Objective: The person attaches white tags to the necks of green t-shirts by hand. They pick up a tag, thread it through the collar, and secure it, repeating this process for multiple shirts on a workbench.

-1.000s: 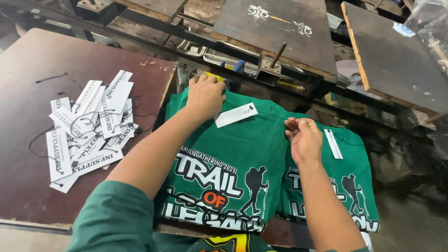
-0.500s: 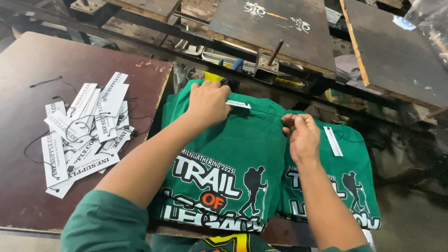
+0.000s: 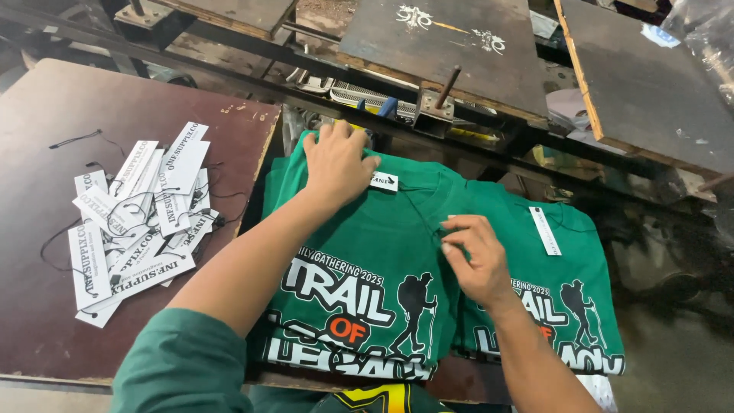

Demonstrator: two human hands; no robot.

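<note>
I look down at two stacks of folded green T-shirts lying side by side on the edge of a dark brown worktop (image 3: 46, 336). My left hand (image 3: 336, 164) lies flat, fingers spread, pressing on the collar end of the left shirt stack (image 3: 359, 252). It grips nothing. Just beside its fingertips, a small white tag (image 3: 384, 182) sticks out at the collar.

My right hand (image 3: 470, 260) hovers over the seam between the two stacks, fingers curled in and thumb meeting the forefinger in a pinch. A thin dark string (image 3: 420, 218) runs from the tag toward that pinch, though I cannot tell for sure that the fingertips hold it.

The right shirt stack (image 3: 566, 252) touches the left one and carries a long white paper tag (image 3: 544, 230) lying on its chest. Both top shirts show a white and orange print with a hiker figure.

To the left, well apart from the shirts, a loose pile of white paper tags (image 3: 138, 222) with black strings lies on the worktop. Beyond the shirts stand dark flat printing boards (image 3: 459, 53) on a metal frame.
</note>
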